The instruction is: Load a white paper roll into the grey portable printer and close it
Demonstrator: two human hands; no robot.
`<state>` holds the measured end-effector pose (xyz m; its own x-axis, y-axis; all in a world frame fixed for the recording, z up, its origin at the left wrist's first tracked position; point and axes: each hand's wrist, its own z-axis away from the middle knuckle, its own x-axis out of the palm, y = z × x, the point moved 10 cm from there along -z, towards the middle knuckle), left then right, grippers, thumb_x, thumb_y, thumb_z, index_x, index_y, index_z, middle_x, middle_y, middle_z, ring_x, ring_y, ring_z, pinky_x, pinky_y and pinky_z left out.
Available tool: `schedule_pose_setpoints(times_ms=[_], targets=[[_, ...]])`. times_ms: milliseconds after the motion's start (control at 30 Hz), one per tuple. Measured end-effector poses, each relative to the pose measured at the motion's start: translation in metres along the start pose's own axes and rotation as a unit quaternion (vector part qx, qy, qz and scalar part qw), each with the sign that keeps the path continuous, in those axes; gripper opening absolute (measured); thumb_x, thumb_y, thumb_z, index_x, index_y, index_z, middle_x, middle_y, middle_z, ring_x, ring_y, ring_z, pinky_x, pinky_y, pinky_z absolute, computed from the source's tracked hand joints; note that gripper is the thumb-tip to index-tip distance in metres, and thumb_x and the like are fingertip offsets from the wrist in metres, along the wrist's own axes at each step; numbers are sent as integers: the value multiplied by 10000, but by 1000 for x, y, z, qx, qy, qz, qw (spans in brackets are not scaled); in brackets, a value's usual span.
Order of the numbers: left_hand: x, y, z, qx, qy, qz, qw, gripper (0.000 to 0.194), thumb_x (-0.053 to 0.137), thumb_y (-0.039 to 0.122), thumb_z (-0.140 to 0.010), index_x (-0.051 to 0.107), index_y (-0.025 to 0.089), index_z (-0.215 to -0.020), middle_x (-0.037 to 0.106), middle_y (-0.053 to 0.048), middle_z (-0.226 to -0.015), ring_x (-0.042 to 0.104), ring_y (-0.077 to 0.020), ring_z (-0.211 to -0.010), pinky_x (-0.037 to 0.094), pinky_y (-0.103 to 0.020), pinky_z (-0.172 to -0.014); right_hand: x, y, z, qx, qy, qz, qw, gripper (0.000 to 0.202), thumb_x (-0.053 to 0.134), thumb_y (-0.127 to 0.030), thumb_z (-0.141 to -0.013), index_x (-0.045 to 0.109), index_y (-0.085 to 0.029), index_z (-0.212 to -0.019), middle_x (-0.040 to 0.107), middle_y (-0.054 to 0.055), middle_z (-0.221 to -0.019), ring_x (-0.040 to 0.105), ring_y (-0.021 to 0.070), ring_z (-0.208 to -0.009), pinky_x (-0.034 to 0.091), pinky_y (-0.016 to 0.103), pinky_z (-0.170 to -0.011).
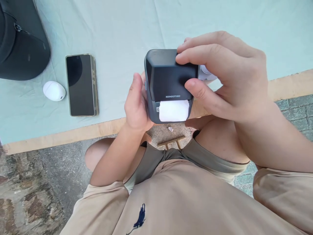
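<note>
A dark label printer (pixel 171 81) marked NIIMBOT is held up over the table's near edge. A white label strip (pixel 174 111) sticks out of its front slot. My left hand (pixel 138 107) is wrapped round the printer's left side, thumb up along it, with its other fingers mostly hidden underneath. On the right side of the lid, my right hand (pixel 227 75) has its fingertips on the top and its thumb against the front edge. Behind the right hand a white rounded thing (pixel 207 73) shows in part; I cannot tell what it is.
A phone (pixel 80 85) lies screen up on the pale cloth (pixel 117 39), beside a small white rounded case (pixel 54 91). At the far left stands a black zippered bag (pixel 26 49). The table's wooden edge (pixel 97 129) runs just before my knees.
</note>
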<state>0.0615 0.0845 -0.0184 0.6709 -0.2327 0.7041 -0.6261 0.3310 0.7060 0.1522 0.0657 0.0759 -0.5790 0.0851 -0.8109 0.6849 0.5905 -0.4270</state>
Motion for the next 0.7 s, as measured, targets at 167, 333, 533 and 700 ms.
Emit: schedule_pose_setpoints(times_ms=[167, 333, 533, 700], targets=[[-11, -2, 0, -10, 60, 0, 998, 387, 263, 383, -955, 604, 201, -952, 672, -72, -1087, 423, -241, -1350, 405, -415, -1094, 5, 2, 1, 1, -5, 40, 999, 344, 357, -342, -952, 502, -196, -1227, 582, 31, -1283, 444, 181, -1335, 398, 407, -1029], [-19, -1, 2, -6, 91, -31, 995, 398, 274, 401, -962, 621, 205, -969, 692, -57, -1033, 463, -230, -1322, 408, -395, -1095, 2, 2, 1, 17, -5, 4, 1000, 341, 371, -323, -947, 490, -172, -1228, 578, 40, -1287, 476, 135, -1306, 384, 353, -1064], [-16, -2, 2, -24, 89, 7, 996, 373, 282, 319, -969, 622, 169, -934, 706, -51, -964, 506, -227, -1290, 374, -409, -1134, 2, 2, 2, 3, -22, -16, 1000, 356, 411, -367, -923, 435, -248, -1258, 549, 1, -1318, 474, 138, -1306, 397, 364, -1073], [-5, -1, 2, -38, 66, 5, 997, 451, 226, 404, -964, 611, 170, -997, 676, -61, -1100, 353, -227, -1403, 330, -404, -1162, -1, 0, 0, -22, -24, 33, 999, 456, 551, -436, -835, 448, -261, -1244, 526, 15, -1327, 501, 196, -1266, 418, 372, -1049]])
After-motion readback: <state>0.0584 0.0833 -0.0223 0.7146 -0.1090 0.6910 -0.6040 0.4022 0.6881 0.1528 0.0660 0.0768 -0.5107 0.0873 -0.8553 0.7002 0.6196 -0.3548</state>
